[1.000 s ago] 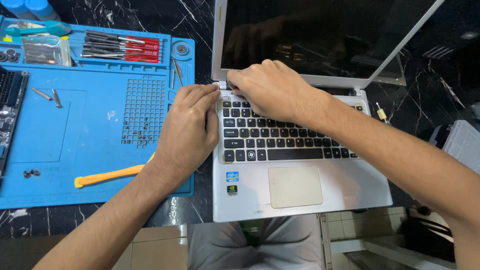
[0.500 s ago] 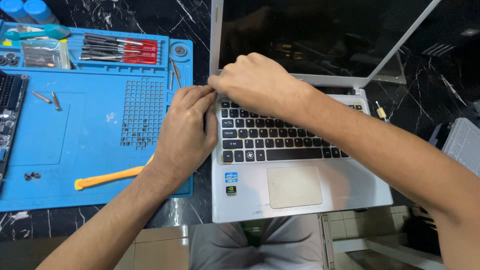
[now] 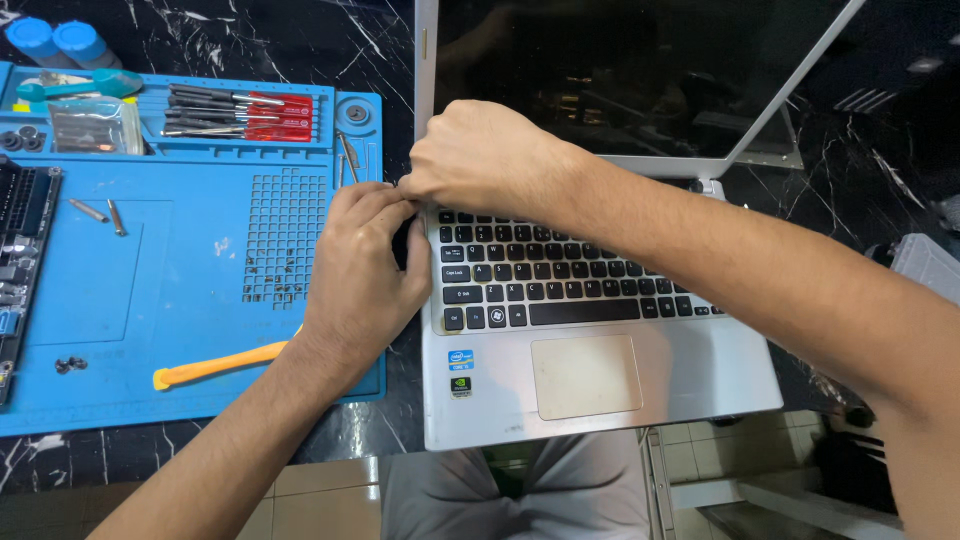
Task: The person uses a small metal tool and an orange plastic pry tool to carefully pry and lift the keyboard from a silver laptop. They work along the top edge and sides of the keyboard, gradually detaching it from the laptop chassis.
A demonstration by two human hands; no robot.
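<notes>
Both hands are pinching the silver laptop (image 3: 600, 385) at its upper-left keyboard corner: left hand (image 3: 365, 260) and right hand (image 3: 480, 160) clenched on that edge. Likely rigid, thin, fragile; grip edges only.

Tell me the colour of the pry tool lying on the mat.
Orange; the pry tool lies on the blue mat, seen in the head view.

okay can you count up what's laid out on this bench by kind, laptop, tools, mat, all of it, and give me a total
Silver laptop: 1
Blue work mat: 1
Orange pry tool: 1
Red-handled screwdriver set: 1
Blue-capped bottles: 2
Circuit board at the left edge: 1
Total: 7
Both the left hand and right hand are at the laptop's top-left corner.
</notes>
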